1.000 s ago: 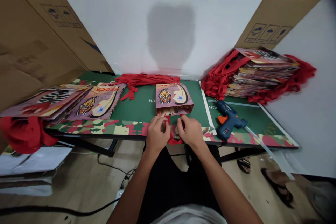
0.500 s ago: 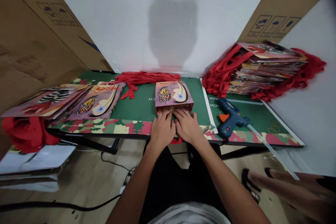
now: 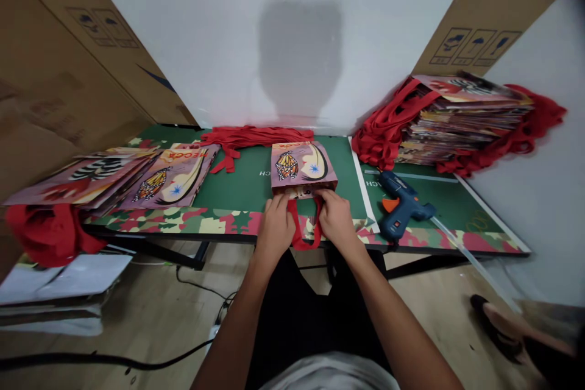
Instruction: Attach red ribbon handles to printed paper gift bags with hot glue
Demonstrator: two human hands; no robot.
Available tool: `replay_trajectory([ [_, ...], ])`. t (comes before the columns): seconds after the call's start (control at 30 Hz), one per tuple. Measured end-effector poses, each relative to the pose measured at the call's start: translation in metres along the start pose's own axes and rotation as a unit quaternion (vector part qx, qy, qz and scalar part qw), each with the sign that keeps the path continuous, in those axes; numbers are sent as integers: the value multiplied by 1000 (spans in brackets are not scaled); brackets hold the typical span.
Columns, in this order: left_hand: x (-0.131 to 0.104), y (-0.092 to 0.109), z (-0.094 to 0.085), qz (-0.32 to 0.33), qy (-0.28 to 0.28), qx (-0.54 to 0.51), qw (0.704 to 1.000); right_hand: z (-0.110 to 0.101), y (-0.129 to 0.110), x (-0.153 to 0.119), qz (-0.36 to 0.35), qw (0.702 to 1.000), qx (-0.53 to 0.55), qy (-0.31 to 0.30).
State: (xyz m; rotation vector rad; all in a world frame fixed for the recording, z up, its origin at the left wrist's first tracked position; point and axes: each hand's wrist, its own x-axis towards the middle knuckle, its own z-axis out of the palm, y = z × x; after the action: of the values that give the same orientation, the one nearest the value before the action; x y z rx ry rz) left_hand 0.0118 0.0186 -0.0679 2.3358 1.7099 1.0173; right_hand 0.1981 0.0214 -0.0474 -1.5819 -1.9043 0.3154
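Where red handle [image 3: 306, 245] loops out, purple bag [image 3: 304, 173] shows orange butterfly [image 3: 287, 166].

“MECCA” on the butterfly bags [image 3: 303, 166]

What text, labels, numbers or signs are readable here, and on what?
"MECCA": flat printed bag on the left.
"CH": green tabletop, by the glue gun; seemingly part of a longer word.
Umbrella symbol: right cardboard panel; similar signs on the left cardboard panel; captions too small to read.
Too small or blurred: orange lettering on the middle bag, glue gun label, faint left cardboard print.
No readable numbers.
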Motion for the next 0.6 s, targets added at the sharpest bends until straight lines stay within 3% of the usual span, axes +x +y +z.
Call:
replay_trajectory([
  [0.6,-3,24,-6,-9,-25,88,996,2,-11,-9,-32,998,-59,-6],
])
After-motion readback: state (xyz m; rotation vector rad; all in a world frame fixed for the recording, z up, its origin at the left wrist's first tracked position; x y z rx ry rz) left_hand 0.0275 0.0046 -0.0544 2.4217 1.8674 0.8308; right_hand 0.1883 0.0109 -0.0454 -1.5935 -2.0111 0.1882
